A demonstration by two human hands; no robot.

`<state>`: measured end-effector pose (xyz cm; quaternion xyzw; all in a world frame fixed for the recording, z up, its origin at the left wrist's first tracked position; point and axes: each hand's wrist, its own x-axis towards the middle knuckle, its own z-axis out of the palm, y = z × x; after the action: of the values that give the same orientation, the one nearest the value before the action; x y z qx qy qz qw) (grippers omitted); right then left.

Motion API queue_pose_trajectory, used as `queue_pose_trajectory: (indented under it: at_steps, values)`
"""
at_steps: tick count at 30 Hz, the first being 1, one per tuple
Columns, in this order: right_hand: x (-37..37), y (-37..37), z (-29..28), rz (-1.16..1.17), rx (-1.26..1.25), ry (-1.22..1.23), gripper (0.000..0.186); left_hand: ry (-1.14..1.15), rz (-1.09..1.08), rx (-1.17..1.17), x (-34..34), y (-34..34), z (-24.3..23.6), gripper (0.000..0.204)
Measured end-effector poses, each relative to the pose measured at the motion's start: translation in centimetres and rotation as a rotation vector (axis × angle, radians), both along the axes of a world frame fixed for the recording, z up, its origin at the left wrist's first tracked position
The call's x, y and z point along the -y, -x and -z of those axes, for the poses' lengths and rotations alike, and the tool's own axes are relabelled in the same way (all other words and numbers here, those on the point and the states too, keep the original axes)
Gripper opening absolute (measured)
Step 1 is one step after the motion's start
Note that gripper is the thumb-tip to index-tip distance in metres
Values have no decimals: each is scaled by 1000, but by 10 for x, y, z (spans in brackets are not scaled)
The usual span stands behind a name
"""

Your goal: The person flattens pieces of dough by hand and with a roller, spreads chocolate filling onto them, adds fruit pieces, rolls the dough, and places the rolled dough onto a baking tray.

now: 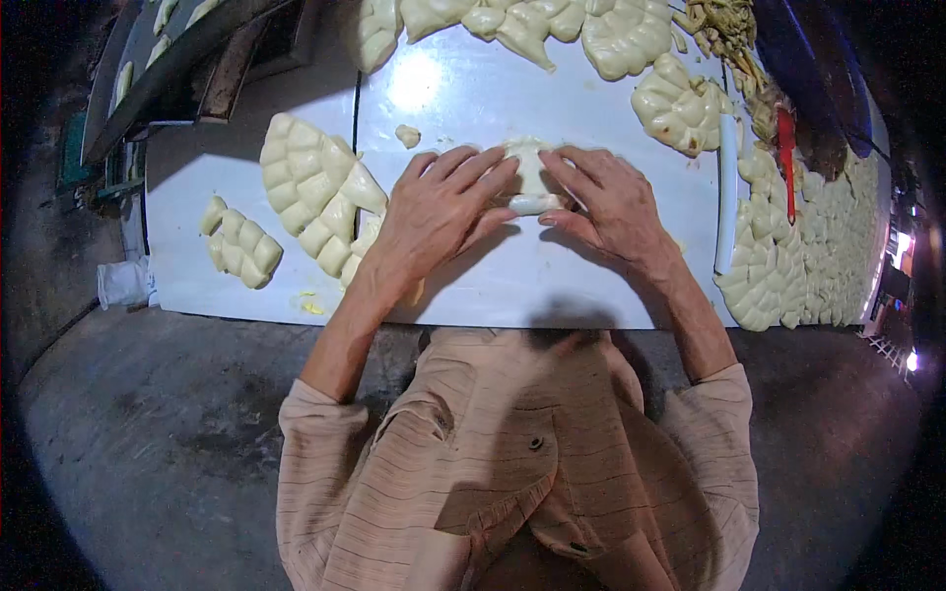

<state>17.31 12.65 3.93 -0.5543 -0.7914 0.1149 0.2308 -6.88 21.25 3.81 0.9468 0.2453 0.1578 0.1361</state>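
Observation:
A thin, pale piece of dough (532, 167) lies flat on the white table in front of me. Its near edge is curled into a small roll (535, 204). My left hand (424, 207) holds the left end of that roll, thumb below and fingers bent above. At the other end my right hand (616, 202) grips it the same way, so the roll spans the gap between my hands. Fingertips partly cover both ends. Beside my left wrist sits a fan-shaped slab of dough portions pressed together (313, 187); my forearm hides its lower right part.
A smaller dough cluster (241, 246) lies farther left, and a scrap (407, 135) above my left hand. More dough slabs (626, 39) line the far side. At right are a large dough sheet (788, 266), a long red tool (786, 158) and yellowish-brown shreds (717, 30).

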Motion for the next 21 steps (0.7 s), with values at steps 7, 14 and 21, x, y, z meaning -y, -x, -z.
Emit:
queue_pose_trajectory:
  at_steps: [7,14,21]
  values:
    - [-13,-3,-3,-37,178,103,90,74,16,-257,-17,-4,12,96]
    - [1,0,7,-167,37,22,33,199,131,-28,-18,12,7,40]
    - [1,-1,2,-38,-36,47,22,225,-18,52,-10,13,1,19]
